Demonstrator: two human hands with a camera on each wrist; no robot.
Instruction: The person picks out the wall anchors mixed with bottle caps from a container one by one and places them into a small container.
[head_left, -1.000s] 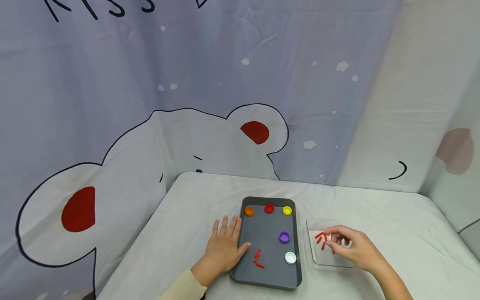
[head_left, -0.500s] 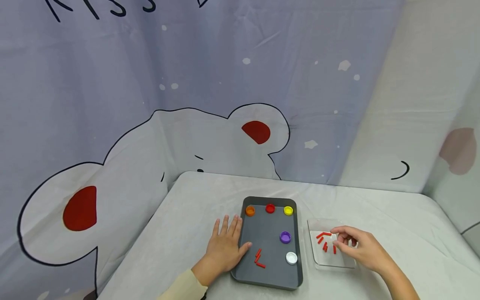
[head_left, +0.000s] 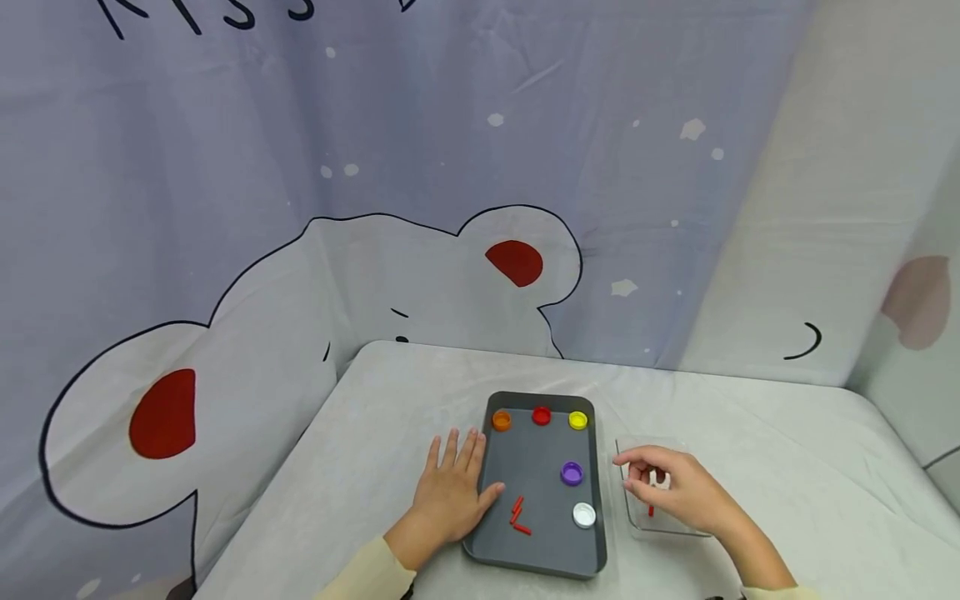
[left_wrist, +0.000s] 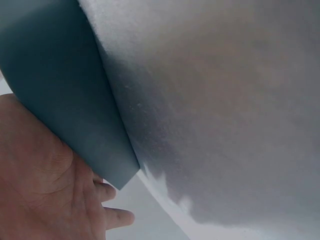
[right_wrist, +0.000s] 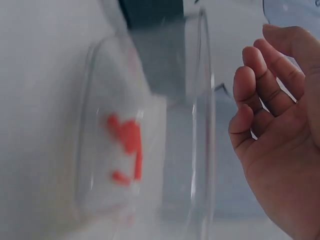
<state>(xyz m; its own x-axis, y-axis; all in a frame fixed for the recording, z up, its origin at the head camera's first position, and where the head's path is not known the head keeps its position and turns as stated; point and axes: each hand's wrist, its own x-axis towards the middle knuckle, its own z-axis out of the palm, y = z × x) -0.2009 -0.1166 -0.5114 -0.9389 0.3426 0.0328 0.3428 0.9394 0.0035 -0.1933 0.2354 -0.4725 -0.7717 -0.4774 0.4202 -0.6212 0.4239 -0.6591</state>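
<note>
My left hand [head_left: 450, 492] lies with straight fingers along the left side of a grey tray [head_left: 525, 458], its thumb across the rim. Several small red sticks [head_left: 522, 529] lie in the tray's near part. Over a clear plastic box [head_left: 669, 533], right of the tray, is my right hand [head_left: 678, 492]. Its fingers are loosely bent, thumb and forefinger tips apart, and no held thing shows. More red sticks [right_wrist: 131, 137] lie in the box in the right wrist view; the hand hides most of them from the head view.
Orange [head_left: 502, 421], red [head_left: 542, 416] and yellow [head_left: 577, 420] round cups line the tray's far end. A purple cup [head_left: 572, 473] and a white cup [head_left: 584, 515] stand along its right side. A white cloth [head_left: 405, 400] covers the table; a printed curtain [head_left: 420, 125] hangs behind.
A red stick at my right fingertips one second ago lay in the box half a second later. My right hand has since moved left, toward the tray. My left hand stays put.
</note>
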